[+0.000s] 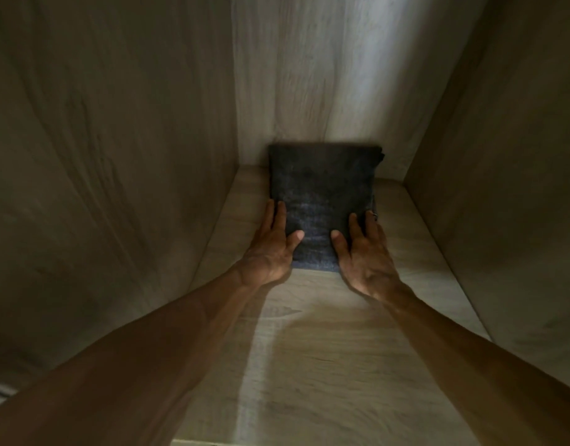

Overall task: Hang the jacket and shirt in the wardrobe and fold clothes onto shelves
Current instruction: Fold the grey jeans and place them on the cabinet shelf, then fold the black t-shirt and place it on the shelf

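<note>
A folded dark grey-blue garment [322, 191] lies flat on the wooden wardrobe shelf [309, 349], its far edge against the back wall. My left hand [272, 249] lies along its near left edge with straight fingers, the thumb resting on the cloth. My right hand [362, 252] lies along the near right edge the same way, fingers straight, thumb on top of the fabric. Both arms reach deep into the compartment.
The compartment is boxed in by a wooden left wall [100, 172], a back wall [325, 75] and a right wall [502, 188]. Bare shelf shows on both sides of the garment and in front of it. The light is dim.
</note>
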